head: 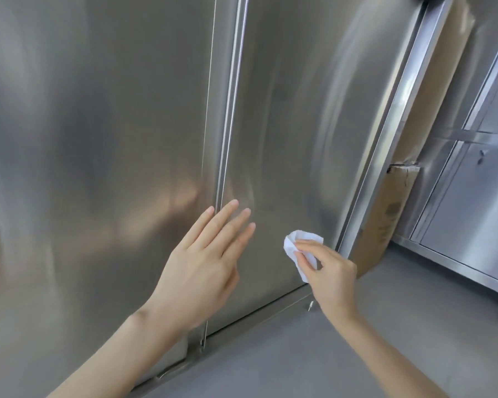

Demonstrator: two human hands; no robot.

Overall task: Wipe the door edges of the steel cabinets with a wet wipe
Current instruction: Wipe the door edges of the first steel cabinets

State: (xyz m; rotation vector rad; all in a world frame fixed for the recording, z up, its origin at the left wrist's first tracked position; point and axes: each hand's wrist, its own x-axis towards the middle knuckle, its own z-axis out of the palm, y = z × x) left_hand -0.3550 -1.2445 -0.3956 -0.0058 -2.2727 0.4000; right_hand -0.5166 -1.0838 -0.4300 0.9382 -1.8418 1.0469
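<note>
Two tall steel cabinet doors fill the view: the left door and the right door, meeting at a vertical door edge. My left hand is held flat with straight fingers, its fingertips at the lower part of that middle edge. My right hand pinches a crumpled white wet wipe in front of the lower right door, near its right edge. Whether the wipe touches the steel I cannot tell.
A brown cardboard sheet stands wedged in the gap right of the cabinet. More steel cabinets stand at the far right. Grey floor runs along the cabinet's bottom rail.
</note>
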